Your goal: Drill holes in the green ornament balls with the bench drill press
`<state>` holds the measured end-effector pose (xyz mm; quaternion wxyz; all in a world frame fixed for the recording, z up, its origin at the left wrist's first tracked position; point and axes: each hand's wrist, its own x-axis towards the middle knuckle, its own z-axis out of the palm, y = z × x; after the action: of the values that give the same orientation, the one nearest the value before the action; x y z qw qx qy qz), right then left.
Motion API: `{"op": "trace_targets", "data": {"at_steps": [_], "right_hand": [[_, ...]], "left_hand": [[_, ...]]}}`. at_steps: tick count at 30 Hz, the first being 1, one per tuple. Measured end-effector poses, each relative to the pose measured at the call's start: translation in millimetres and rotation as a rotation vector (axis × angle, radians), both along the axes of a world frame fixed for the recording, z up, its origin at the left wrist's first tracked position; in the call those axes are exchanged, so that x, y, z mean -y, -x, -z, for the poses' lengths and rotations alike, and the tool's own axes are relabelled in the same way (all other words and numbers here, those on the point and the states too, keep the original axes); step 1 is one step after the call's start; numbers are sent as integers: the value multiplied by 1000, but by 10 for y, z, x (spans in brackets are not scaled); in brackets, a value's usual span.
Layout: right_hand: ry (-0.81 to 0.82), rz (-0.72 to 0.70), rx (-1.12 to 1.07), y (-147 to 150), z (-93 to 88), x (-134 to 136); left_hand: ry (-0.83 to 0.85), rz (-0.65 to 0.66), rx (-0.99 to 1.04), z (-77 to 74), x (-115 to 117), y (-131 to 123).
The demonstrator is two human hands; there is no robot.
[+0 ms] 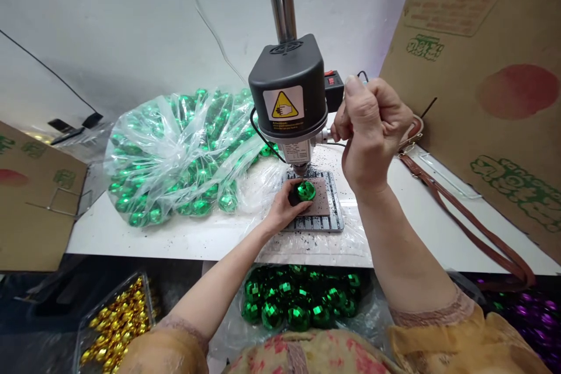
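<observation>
A black drill press with a yellow warning label stands over a slotted metal base. On the base lies a brown board. My left hand pinches a shiny green ball on the board, beneath the drill's chuck. The tip of the drill bit cannot be made out. My right hand is raised at the machine's right side, its fingers curled into a fist at the feed handle, which it mostly hides. Dark shavings lie scattered round the base.
A clear plastic bag of green balls lies left on the white table. More green balls sit below the front edge, gold balls lower left, purple ones lower right. Cardboard boxes and a brown strap flank the right.
</observation>
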<state>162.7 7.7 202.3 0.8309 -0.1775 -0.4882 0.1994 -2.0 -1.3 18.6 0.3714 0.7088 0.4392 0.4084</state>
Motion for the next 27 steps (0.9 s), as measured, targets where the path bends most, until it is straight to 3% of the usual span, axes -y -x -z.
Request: {"op": "trace_targets", "data": {"at_steps": [15, 27], "right_hand": [[-174, 126, -1, 49, 368, 76], [-249, 144, 23, 27, 441, 41]], "left_hand": [[-8, 22, 40, -28, -1, -39], [13, 11, 67, -4, 14, -41]]}}
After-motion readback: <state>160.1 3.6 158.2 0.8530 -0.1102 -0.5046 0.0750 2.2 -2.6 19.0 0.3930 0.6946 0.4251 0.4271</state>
